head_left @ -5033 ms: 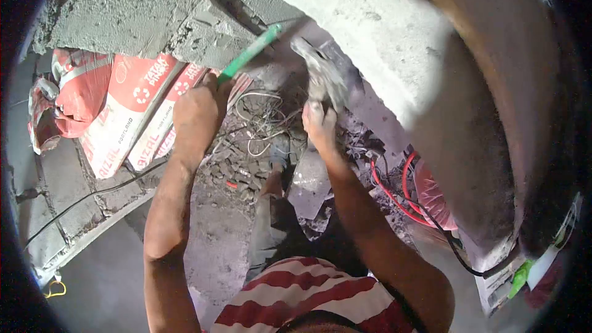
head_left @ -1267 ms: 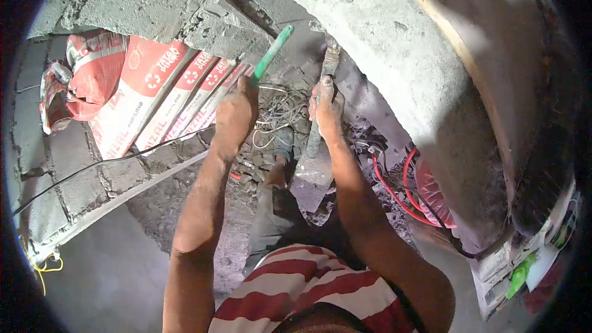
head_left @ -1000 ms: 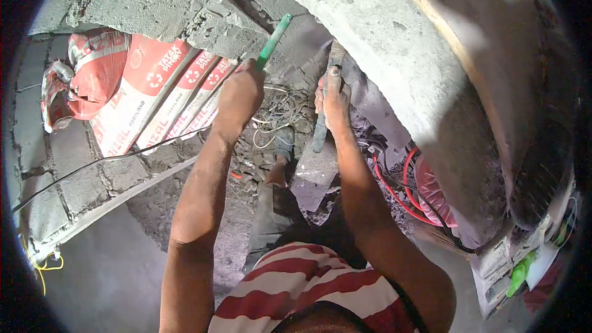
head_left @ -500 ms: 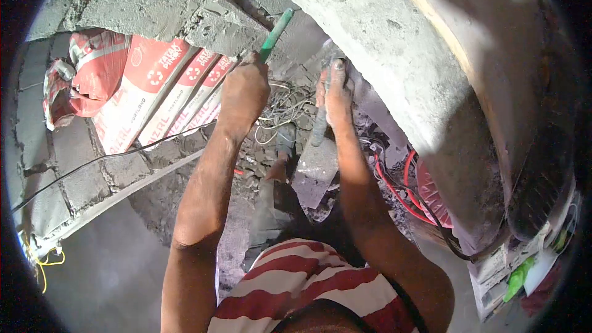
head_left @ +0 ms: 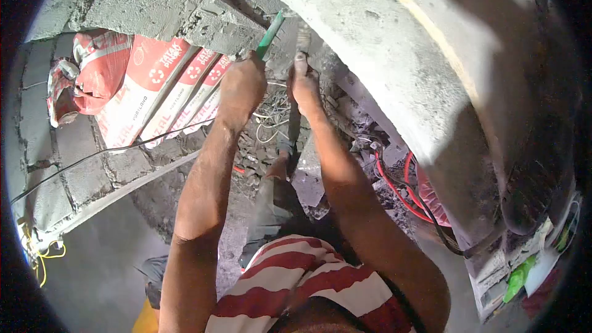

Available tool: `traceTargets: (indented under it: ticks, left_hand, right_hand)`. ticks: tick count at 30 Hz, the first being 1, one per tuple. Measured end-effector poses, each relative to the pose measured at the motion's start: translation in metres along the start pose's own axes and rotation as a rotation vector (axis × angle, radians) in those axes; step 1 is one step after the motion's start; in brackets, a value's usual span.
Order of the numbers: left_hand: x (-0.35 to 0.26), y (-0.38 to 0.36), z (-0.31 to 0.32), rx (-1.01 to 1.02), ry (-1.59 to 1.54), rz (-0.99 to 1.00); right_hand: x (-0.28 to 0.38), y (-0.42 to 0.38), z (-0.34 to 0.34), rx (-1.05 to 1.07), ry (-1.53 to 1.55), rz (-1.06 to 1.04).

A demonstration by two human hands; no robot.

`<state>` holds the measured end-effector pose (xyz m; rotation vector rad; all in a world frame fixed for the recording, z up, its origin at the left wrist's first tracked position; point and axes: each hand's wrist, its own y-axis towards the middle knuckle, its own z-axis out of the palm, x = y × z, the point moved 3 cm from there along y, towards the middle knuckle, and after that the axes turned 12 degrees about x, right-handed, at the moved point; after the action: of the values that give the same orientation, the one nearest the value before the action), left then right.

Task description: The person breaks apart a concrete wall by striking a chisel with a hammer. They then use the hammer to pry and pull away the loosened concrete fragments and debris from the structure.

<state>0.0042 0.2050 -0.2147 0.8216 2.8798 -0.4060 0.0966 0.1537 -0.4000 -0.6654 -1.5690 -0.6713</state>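
My left hand (head_left: 242, 86) is closed around a green chisel (head_left: 270, 36), whose upper part sticks out toward the rough concrete. Just right of it, my right hand (head_left: 306, 86) grips a hammer-like tool, thumb pointing up along it. Its dark handle (head_left: 294, 124) hangs below the hand. The thicker grey upper end (head_left: 303, 38) is blurred, close to the chisel's top but seemingly apart from it. Both hands are raised over rubble and loose wires (head_left: 274, 117).
Red-and-white cement bags (head_left: 145, 89) lean at left on a block wall (head_left: 83, 163). A curved concrete mass (head_left: 382, 43) bulges in on the right. Black cable (head_left: 117, 149) crosses the left side; red cable (head_left: 394, 182) lies at right. Grey cloth (head_left: 153, 268) shows at lower left.
My right hand has moved up and left with its tool, nearer the green chisel. My left hand has barely shifted. Grey cloth and something yellow have come into view at lower left.
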Motion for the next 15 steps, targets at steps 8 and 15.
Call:
traceTargets:
  ticks: [8,15]
  left_hand:
    - [0.006,0.003,-0.001,0.050,-0.008,-0.024]
    - [0.032,0.005,0.025,0.125,-0.030,0.005]
  right_hand:
    - [0.057,-0.009,-0.036,0.175,0.343,0.267]
    - [0.023,-0.025,-0.031,0.472,0.508,0.744]
